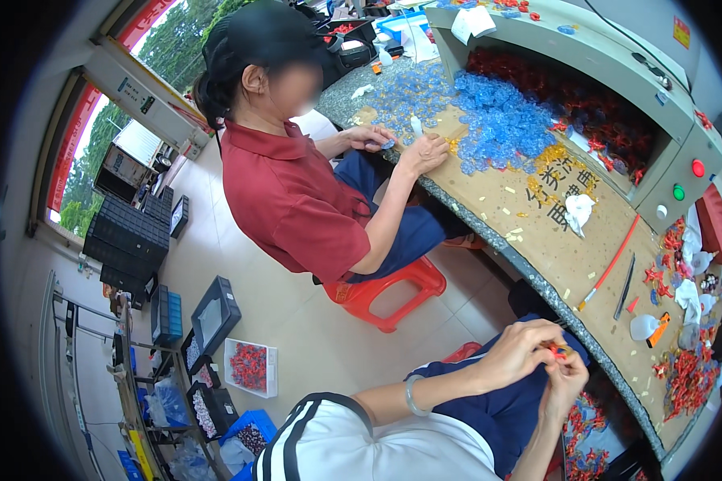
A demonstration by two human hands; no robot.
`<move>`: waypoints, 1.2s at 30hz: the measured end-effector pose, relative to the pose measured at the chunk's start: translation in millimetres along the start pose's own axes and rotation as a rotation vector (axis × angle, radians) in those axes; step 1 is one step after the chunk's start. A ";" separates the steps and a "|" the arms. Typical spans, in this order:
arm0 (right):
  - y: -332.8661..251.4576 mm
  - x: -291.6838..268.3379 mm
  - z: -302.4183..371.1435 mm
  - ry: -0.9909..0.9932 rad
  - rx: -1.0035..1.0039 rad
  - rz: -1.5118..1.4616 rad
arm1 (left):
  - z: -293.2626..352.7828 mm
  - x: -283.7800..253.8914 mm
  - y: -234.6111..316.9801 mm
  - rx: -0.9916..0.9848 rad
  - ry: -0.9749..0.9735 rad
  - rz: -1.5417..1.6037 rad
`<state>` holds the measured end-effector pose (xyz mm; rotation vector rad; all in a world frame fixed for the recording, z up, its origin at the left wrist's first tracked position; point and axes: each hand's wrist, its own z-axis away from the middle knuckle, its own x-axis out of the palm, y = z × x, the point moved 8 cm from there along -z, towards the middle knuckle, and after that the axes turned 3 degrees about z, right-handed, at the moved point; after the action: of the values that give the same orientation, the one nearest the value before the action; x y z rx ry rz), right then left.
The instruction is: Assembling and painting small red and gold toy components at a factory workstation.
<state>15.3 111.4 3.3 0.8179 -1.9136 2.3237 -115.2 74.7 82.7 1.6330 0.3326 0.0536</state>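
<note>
My left hand [523,351], with a bangle on its wrist, and my right hand [567,383] meet above my lap, just off the table edge. The fingers of both are closed on a small red plastic piece [558,352] with a touch of yellow. Much of it is hidden by the fingertips. Below my right forearm, a dark tray holds red and blue plastic pieces [586,437]. A heap of similar red pieces [690,377] lies on the table to the right.
A co-worker in a red shirt [285,192] sits on a red stool [393,297] at the table [529,232], beside a blue pile [501,120]. Nearby are a red-handled brush [614,260], a bottle [643,326], a machine with buttons [682,172] and floor crates [250,367].
</note>
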 end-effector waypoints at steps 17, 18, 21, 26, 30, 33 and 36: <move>75.0 -0.1 7.5 -0.107 0.007 -0.036 | 40.6 -4.5 -63.0 -0.085 0.141 -0.160; 72.9 -0.1 8.9 -0.117 0.005 -0.034 | 41.5 -3.0 -62.1 -0.072 0.141 -0.168; 75.6 -5.7 13.1 -0.089 -0.046 -0.015 | 44.4 -0.7 -59.0 -0.032 0.153 -0.184; 79.7 -12.2 19.0 -0.076 -0.086 -0.032 | 50.3 1.6 -61.5 0.016 0.168 -0.155; 82.4 -17.7 20.5 -0.100 -0.124 -0.006 | 55.5 1.7 -59.7 0.047 0.182 -0.153; 84.0 -18.3 23.1 -0.094 -0.119 0.020 | 60.3 0.1 -61.3 0.066 0.194 -0.166; 77.4 -17.3 30.5 -0.056 -0.158 0.092 | 67.9 -0.1 -56.4 0.125 0.226 -0.182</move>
<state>15.5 69.5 -70.6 0.8044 -2.1693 2.1830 -109.9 11.9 20.8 1.7170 0.6676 0.0808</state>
